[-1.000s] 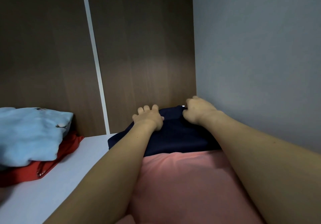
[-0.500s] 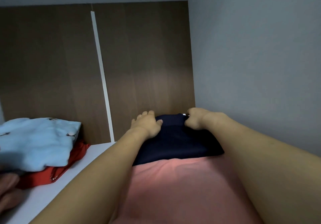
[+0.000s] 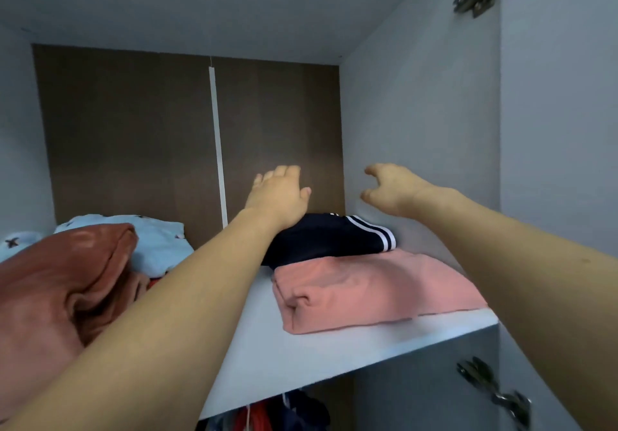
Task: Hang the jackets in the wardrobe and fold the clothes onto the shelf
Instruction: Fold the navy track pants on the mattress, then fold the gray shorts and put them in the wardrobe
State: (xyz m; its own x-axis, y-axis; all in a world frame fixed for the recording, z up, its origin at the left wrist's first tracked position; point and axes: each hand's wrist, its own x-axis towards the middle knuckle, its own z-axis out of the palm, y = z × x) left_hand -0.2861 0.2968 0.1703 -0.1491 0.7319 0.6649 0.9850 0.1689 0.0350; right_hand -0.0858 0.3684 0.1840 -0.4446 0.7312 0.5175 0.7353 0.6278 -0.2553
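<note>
Navy shorts are sitting folded at far right of shelf, half on pink garment. I'm hovering left hand & right hand above, both grips apart, holding nothing. Soft, light, floppy; I'm thinking take by folded edges. Blue/brown clothes are crowding left.

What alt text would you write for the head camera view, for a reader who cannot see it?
Both hands, the left hand and right hand, hover open above a folded navy garment with white stripes on a white wardrobe shelf. A folded pink garment lies in front of it, and light blue clothes lie to the left.
</note>
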